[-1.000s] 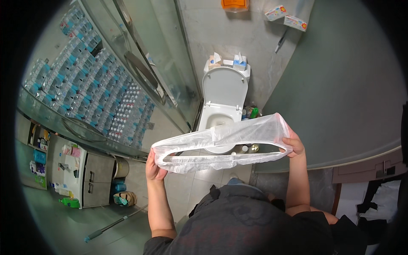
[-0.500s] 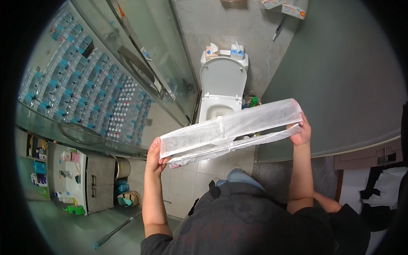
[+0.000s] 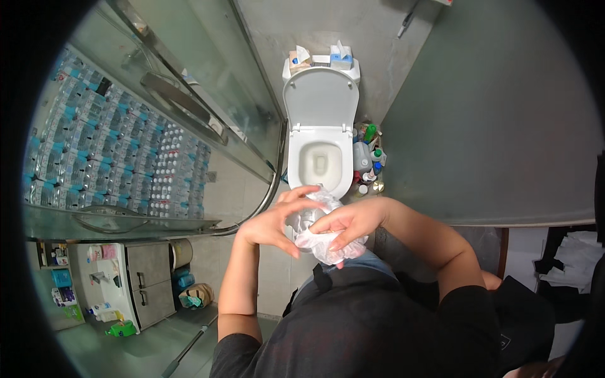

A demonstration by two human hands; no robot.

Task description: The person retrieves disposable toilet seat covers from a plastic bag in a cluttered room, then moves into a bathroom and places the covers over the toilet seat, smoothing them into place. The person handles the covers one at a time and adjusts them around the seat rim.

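A thin white sheet that looks like a disposable toilet seat cover [image 3: 324, 205] is bunched up in front of my body. My right hand [image 3: 353, 223] is closed on it, with crumpled folds showing between and below the fingers. Close on the left side of the bundle, my left hand [image 3: 277, 220] is curved with thumb and fingers spread apart; whether it touches the folds is hard to tell. Just beyond both hands stands the white toilet [image 3: 341, 160], its lid raised and the bowl showing.
Two tissue packs [image 3: 341, 58] sit on the tank. Bottles of cleaner [image 3: 362, 157] crowd the floor right of the toilet. Stacked bottled water [image 3: 94, 138] lies behind a glass shower door [image 3: 252, 75] on the left. A vanity cabinet [image 3: 148, 283] stands lower left; another person's dark sleeve [image 3: 520, 321] shows lower right.
The cover was stretched wide between both hands; now it is gathered into a bundle in my right hand. Both hands have come together at the middle, and my left fingers have spread off it.
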